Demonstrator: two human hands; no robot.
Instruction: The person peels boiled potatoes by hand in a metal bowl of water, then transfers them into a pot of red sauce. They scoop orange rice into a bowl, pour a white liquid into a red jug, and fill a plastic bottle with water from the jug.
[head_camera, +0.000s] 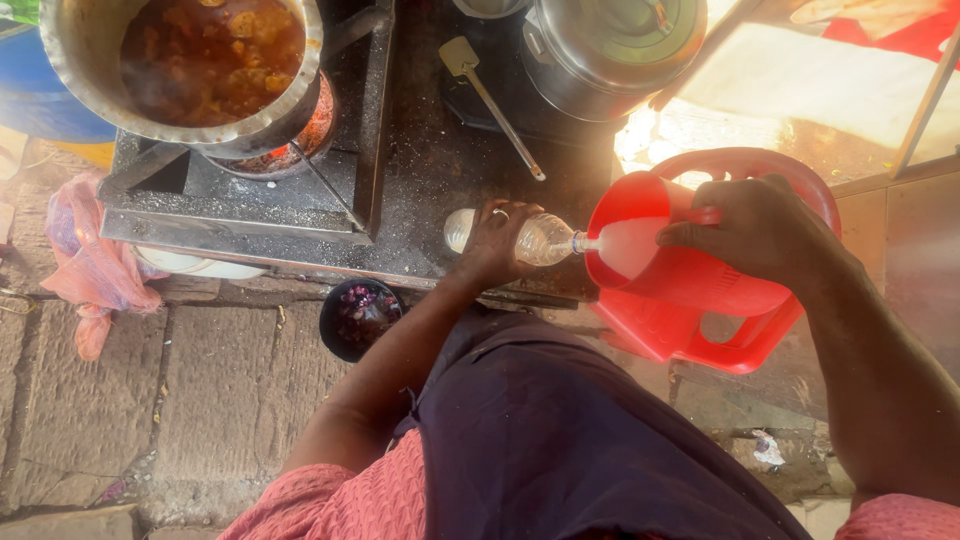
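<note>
My left hand (497, 240), with a ring on one finger, grips a clear plastic bottle (545, 238) lying on its side. The bottle's mouth points right into a red plastic jug (690, 280). My right hand (752, 225) holds the jug by its rim, tilted toward the bottle. A whitish liquid shows inside the jug at the bottle's mouth. Under the jug stands a red plastic stool (770, 165). My forearms and a dark apron fill the lower part of the view.
A big metal pot of brown curry (200, 60) sits on a black stove frame (370, 140) at top left. A spatula (490, 100) lies by a lidded steel pot (610, 50). A small dark bowl (360, 315) and pink bag (90, 260) rest on stone paving.
</note>
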